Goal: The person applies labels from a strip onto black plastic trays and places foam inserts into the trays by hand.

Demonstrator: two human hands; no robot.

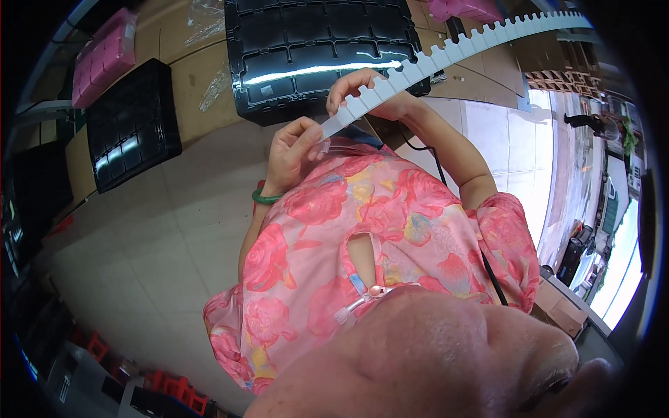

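Observation:
A long pale grey strip with square notches along one edge [453,54] rises in a curve to the far right. Its near end, a plain flat tab, is pinched between the thumb and fingers of my left hand [289,153]. Just beyond, my right hand [383,97] has its fingers curled round the strip, which hides part of them. A bit of clear film shows beside my left fingertips. Past both hands lies a stack of glossy black plastic trays [320,52] with moulded compartments.
To the left, another black tray [132,125] rests by the table edge, with a pink wrapped bundle [104,59] behind it. Crumpled clear film [216,83] lies on the brown cardboard tabletop [188,104]. More pink packaging [463,10] sits at the far right.

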